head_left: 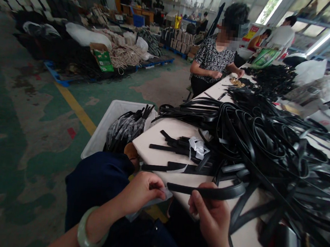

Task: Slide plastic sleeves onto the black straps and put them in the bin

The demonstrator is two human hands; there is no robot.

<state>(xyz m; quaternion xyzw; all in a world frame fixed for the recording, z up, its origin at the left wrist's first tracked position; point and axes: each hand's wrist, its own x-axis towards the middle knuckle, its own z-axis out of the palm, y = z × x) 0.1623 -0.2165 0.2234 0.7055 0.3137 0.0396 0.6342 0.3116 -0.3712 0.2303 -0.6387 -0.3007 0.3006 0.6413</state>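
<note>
Between thumb and fingers, my right hand (210, 212) grips a black strap (219, 193), which curves back on itself at the right. The strap's free end points left, close to my left hand (146, 188). That hand pinches a thin, whitish translucent strip (156, 201), which hangs down over my lap. A pale green bangle (89, 229) circles the left wrist. Just beyond my hands, short black strap pieces (177, 149) lie on the table (146, 137), with a crumpled white scrap (198, 146) on them.
A large tangle of long black straps (258, 137) covers the table's right side. Left of the table stands a white bin (100, 132) with wrapped strap pieces inside. Another person (216, 58) sits at the table's far side. Loaded blue pallets (60, 77) stand on the floor.
</note>
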